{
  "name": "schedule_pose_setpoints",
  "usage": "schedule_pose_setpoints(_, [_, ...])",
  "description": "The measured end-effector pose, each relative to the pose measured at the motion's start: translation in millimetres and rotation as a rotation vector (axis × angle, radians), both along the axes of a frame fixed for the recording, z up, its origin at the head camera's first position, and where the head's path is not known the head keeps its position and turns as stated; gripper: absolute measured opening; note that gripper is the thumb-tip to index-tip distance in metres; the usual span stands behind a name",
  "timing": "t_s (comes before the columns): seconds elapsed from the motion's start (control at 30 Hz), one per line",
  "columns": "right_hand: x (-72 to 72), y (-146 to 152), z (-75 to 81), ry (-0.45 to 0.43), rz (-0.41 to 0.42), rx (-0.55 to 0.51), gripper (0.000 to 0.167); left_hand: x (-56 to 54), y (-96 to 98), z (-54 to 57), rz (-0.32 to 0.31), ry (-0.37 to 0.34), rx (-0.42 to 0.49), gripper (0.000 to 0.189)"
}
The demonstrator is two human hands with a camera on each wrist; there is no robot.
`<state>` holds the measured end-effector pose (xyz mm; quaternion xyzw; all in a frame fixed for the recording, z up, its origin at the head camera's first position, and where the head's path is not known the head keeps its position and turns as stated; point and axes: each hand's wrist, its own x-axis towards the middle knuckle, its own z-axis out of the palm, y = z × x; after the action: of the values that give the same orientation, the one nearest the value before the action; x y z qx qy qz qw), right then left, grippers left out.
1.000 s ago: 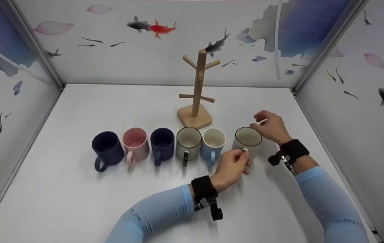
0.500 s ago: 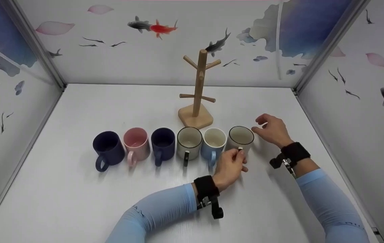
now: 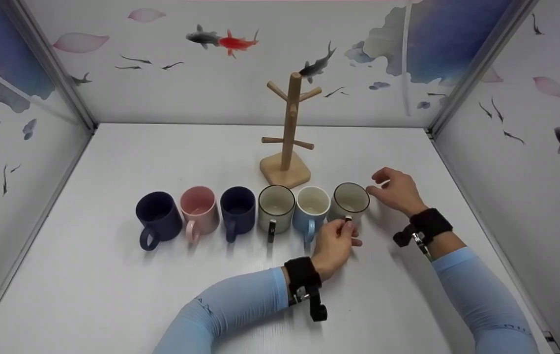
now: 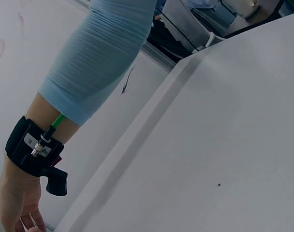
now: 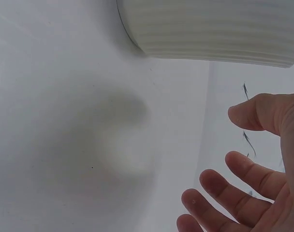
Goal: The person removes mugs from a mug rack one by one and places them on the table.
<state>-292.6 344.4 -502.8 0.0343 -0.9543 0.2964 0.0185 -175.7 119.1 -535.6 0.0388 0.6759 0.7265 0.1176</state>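
Note:
At the right end of a row of mugs stands a pale grey mug with a black rim. My left hand pinches its dark handle at the front; the handle is mostly hidden by the fingers. On the mug's right side is my right hand, thumb and fingers apart with nothing between them. The right wrist view shows that hand close to the ribbed mug wall, a gap between them. A light blue mug is just left of the held one. In the left wrist view the right hand appears.
Leftward along the row come another black-rimmed grey mug, a dark blue mug, a pink mug and a second dark blue mug. Behind them stands a wooden mug tree. Printed walls enclose the white table.
The pale grey mug has slid left, closer to the light blue mug, with my left hand on its handle. My right hand has shifted only slightly.

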Motion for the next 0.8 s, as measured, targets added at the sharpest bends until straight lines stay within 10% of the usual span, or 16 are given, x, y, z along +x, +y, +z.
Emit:
schedule_pose_setpoints(0.17, [-0.8,1,-0.3,0.000,0.000,-0.003,0.044,-3.3,-2.3,-5.6,-0.047,0.041,-0.050,0.024])
schedule_pose_setpoints(0.3, [-0.8,0,-1.7,0.003,0.009,-0.002,0.043,-10.8,-7.0,-23.3,-0.123,0.225,-0.258,0.024])
schedule_pose_setpoints(0.5, [-3.1,-2,-3.6,0.011,0.023,0.006,0.041,2.5,-32.9,17.2,-0.284,0.366,-0.591,0.042])
schedule_pose_setpoints(0.8, [-5.6,-3,-2.8,0.024,0.020,0.007,0.041,-8.6,-62.8,47.2,-0.412,0.589,-0.762,0.034])
